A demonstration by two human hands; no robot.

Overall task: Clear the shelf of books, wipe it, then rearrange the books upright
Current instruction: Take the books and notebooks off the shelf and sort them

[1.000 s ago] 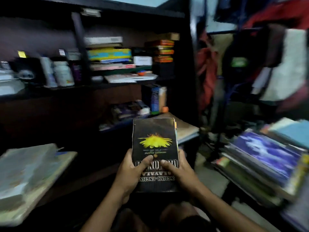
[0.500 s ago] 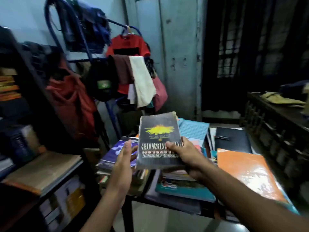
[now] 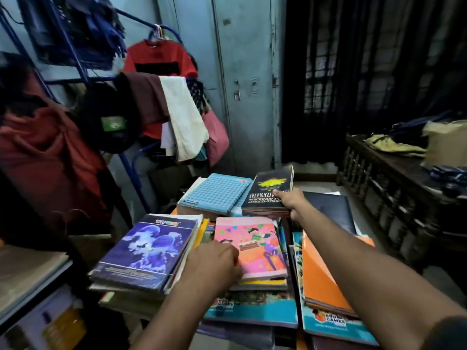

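black paperback dictionary with a yellow flower on its cover [image 3: 271, 192]: lies flat, long axis away from the person, title end toward the grip, beside a pale blue grid-covered book [image 3: 219, 195] | right hand [image 3: 290, 202]: clamped on its near right corner | left hand [image 3: 213, 263]: fingers curled at the pink illustrated book [image 3: 252, 245]; whether they grip it, cannot tell

Right arm stretched toward frame center — right hand [image 3: 290, 202] curled in a grip (thumb on top). Left hand [image 3: 214, 263] lower center, fingers curled under, knuckles up.
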